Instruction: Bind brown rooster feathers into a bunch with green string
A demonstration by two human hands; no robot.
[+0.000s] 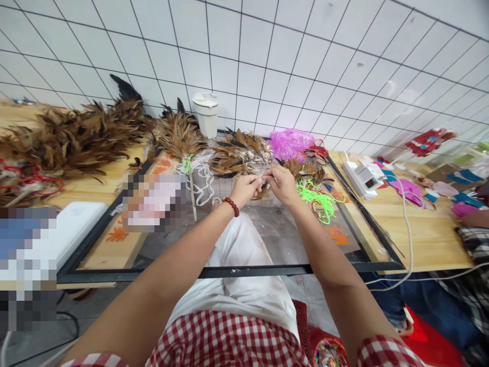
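Note:
Over the framed glass panel (pixel 179 250), my left hand (pixel 245 188) and my right hand (pixel 281 184) meet with fingertips pinched together. What they pinch is too small to make out; a bit of brown feather shows just below the fingers. Brown feathers (pixel 240 153) lie in a heap right behind my hands, and more feathers (pixel 305 171) sit beyond the right one. Left of my hands, a bundle of brown feathers (pixel 179 135) on a stick (pixel 192 196) has green cord round its base. White ribbon (pixel 204 176) lies loosely coiled beside it.
A white lidded cup (pixel 207 114) stands against the tiled wall. Pink plastic (pixel 292 144) and tangled green cord (pixel 317 199) lie right. A white power strip (pixel 362 178) with a cable sits farther right. A large feather pile (pixel 76 135) covers the left. Another person's checked sleeve (pixel 473 244) shows right.

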